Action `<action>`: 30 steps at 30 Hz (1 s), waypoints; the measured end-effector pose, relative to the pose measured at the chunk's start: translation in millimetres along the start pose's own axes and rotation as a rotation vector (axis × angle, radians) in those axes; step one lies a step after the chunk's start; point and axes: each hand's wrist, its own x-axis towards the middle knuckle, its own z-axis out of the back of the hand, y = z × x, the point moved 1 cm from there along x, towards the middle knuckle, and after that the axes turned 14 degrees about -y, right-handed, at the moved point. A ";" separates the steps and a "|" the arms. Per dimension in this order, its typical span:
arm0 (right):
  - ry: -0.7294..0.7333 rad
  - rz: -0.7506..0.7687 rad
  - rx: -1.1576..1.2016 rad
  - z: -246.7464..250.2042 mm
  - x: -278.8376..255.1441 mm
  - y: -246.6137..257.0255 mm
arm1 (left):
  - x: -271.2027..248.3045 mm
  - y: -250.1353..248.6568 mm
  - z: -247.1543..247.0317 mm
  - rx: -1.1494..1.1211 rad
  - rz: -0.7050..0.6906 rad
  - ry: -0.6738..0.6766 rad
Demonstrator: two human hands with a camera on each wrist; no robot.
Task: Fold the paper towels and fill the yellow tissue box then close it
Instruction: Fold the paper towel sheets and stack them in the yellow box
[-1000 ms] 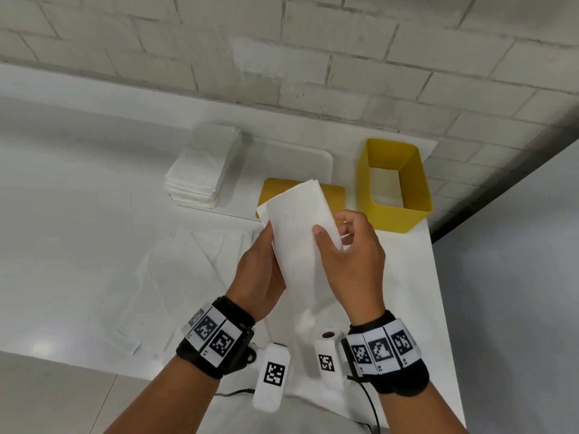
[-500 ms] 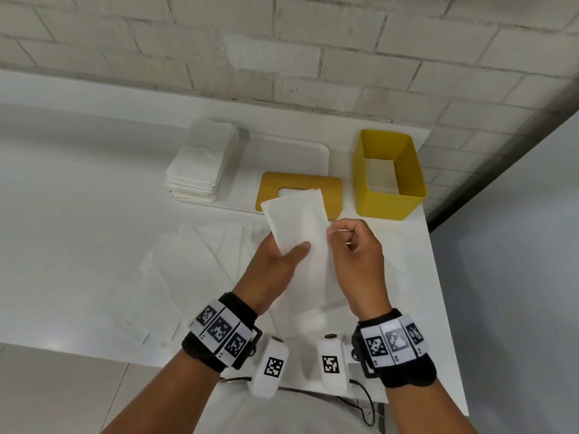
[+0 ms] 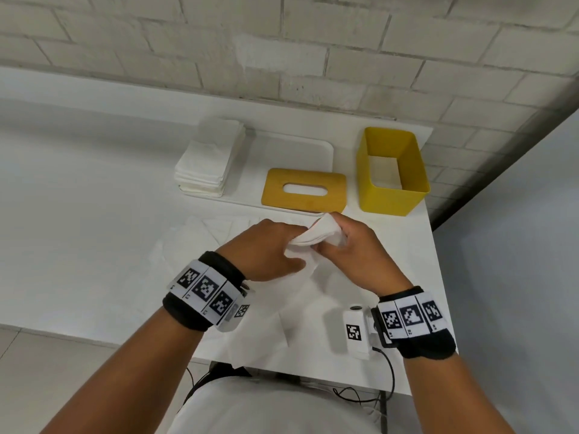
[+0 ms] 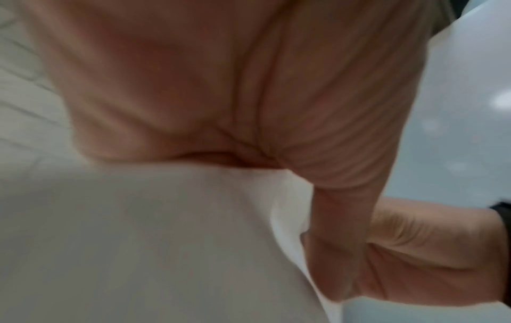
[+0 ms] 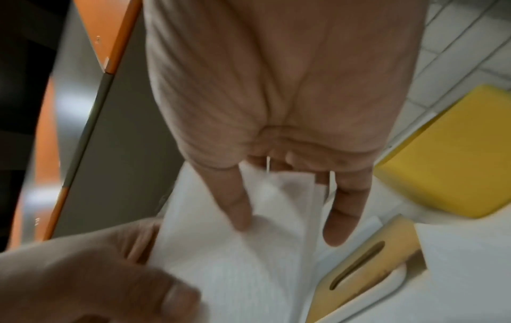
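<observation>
So the white surface (image 3: 78, 189) carries everything. Along its far edge there's a white tray (image 3: 291, 151) with a stack of folded towels (image 3: 208, 161) on its left end and the box's lid (image 3: 305, 191), slot facing up, at its near right corner. The yellow tissue box (image 3: 393, 172) stands open in the far right corner of the surface, just right of the lid, with something white lying at the bottom. A few loose unfolded sheets (image 3: 200, 239) lie flat toward the near edge.

What's changed: a second ago the paper towel (image 3: 316, 238) was held upright as a long flat strip, and now it's bunched low between both hands, doubled over. The left hand (image 3: 266, 249) has its fingers curled around one end, and the right hand (image 3: 360, 249) pinches the other end between thumb and fingers, which the right wrist view shows clearly.

My read is the fold is being finished, so this one's nearly ready for the box. Lid's still off, so closing is a good way away.
</observation>
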 end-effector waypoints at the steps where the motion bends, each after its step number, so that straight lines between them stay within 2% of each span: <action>1: -0.031 -0.017 0.025 1.8 -0.7 -3.5 | -1.2 5.4 0.5 0.014 0.024 -0.008; 6: -0.198 -0.115 0.175 13.7 -1.5 -23.9 | -8.3 31.5 7.1 -0.015 0.139 -0.096; 10: -0.351 -0.190 0.320 18.8 -3.9 -34.7 | -13.5 43.6 -0.7 -0.081 0.118 -0.178; 12: -0.354 -0.269 0.386 17.4 -7.9 -41.1 | -15.6 47.1 -16.0 -0.104 0.112 -0.182; 14: -0.347 -0.327 0.410 15.3 -12.3 -48.0 | -15.3 50.6 -29.6 -0.109 0.140 -0.253; 19: -0.385 -0.341 0.427 20.1 -14.2 -50.0 | -11.6 46.7 -28.8 -0.137 0.138 -0.515; 21: -0.406 -0.336 0.445 24.1 -12.0 -46.7 | -10.0 43.5 -22.4 -0.128 0.119 -0.567; 24: -0.403 -0.348 0.382 21.2 -11.6 -51.8 | -7.9 50.0 -25.1 -0.156 0.106 -0.526; 27: -0.390 -0.387 0.193 12.6 -13.7 -69.5 | -8.3 61.5 -40.7 -0.147 0.127 -0.428; 30: -0.387 -0.387 0.106 11.2 -13.7 -77.9 | -8.2 62.8 -46.2 -0.109 0.159 -0.424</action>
